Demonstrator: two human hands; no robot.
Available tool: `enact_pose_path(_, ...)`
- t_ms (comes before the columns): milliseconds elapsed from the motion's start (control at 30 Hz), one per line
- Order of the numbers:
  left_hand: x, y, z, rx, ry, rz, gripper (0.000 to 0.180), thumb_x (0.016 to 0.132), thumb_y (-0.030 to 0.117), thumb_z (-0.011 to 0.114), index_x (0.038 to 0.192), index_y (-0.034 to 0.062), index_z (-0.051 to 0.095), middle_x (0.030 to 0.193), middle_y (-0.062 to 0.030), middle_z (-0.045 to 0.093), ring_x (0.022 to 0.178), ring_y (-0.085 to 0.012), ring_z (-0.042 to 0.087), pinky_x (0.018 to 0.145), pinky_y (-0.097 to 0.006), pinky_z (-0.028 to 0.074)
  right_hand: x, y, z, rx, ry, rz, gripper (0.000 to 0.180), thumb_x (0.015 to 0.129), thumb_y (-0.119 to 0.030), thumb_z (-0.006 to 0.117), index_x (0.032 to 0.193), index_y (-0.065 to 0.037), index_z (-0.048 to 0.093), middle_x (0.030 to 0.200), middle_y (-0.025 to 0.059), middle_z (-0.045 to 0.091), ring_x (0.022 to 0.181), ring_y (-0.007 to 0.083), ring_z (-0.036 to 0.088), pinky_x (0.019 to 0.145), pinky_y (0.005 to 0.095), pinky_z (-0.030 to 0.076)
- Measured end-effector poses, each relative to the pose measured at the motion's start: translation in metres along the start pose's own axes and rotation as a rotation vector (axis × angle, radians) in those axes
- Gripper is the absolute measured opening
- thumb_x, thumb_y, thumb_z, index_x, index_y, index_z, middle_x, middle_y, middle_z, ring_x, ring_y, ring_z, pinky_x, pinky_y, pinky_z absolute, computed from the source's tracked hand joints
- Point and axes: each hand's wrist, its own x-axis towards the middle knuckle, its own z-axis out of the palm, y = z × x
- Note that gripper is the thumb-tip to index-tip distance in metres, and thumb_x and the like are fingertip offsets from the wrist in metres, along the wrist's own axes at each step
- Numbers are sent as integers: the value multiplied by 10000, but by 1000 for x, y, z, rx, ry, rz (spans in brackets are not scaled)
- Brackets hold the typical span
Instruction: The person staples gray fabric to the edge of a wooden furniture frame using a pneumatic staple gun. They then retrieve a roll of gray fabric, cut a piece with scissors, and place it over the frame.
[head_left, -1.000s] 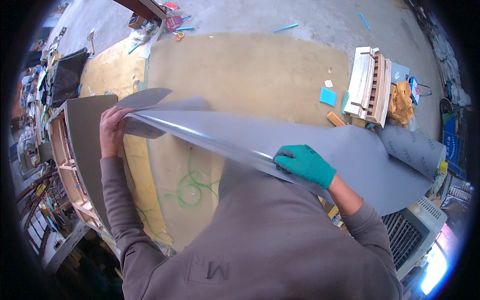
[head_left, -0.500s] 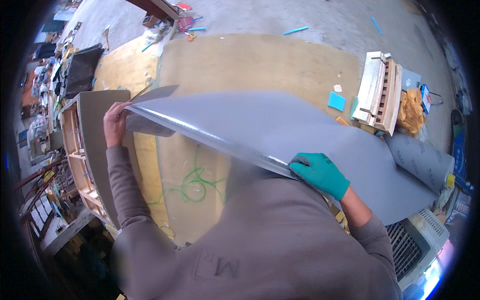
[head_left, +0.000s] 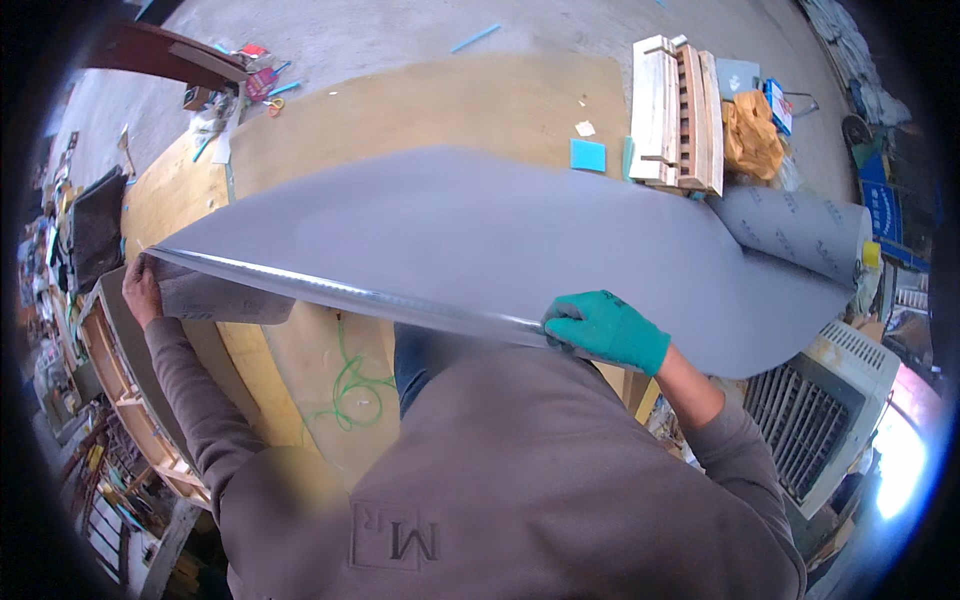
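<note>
A wide grey sheet [head_left: 480,220] stretches across in front of me, running to a roll [head_left: 800,228] of the same material on the right. Along its near edge lies a long shiny straightedge [head_left: 340,290], a metal ruler by its look. My bare left hand [head_left: 142,288] is closed on the sheet's left corner at the straightedge's end. A printed flap [head_left: 220,298] of sheet hangs below, beside that hand. My right hand [head_left: 610,330], in a teal glove, is closed round the straightedge's right end and the sheet edge; its fingertips are partly hidden.
Wooden slats [head_left: 665,120] are stacked at the far right, beside a crumpled brown bag [head_left: 752,135]. A blue square [head_left: 588,155] lies near them. Green cord [head_left: 358,390] coils on the tan board below. A vented machine [head_left: 810,410] stands at right, an open wooden frame [head_left: 125,385] at left.
The view has turned to the right, so surroundings shift left. The sheet has come flatter and its left end lower. Both hands keep their hold.
</note>
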Motion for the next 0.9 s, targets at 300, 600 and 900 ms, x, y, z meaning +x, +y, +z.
enact_pose_path(300, 85, -31, 45, 22, -18, 25, 397, 1008, 288, 631, 1290, 19, 708, 1202, -185, 756, 1107, -314, 719, 955, -371, 516, 0, 18, -4, 106, 48, 20, 350, 1000, -385, 590, 1141, -101, 738, 1061, 175, 727, 929, 304, 703, 889, 419, 544)
enact_pose_path(600, 182, -44, 98, 121, -38, 164, 401, 992, 271, 604, 1285, 18, 707, 1249, -198, 731, 1159, -362, 690, 980, -405, 516, 27, 14, -16, 111, 225, 35, 325, 1004, -338, 608, 1123, -68, 744, 978, 132, 745, 860, 229, 698, 823, 359, 544)
enact_pose_path(900, 200, -40, 123, 159, -84, 283, 389, 1042, 281, 562, 1289, 14, 700, 1243, -232, 711, 1158, -389, 669, 980, -426, 495, 95, 53, -11, 119, 328, 49, 349, 1019, -392, 617, 1160, -99, 745, 1026, 141, 755, 909, 267, 706, 893, 397, 537)
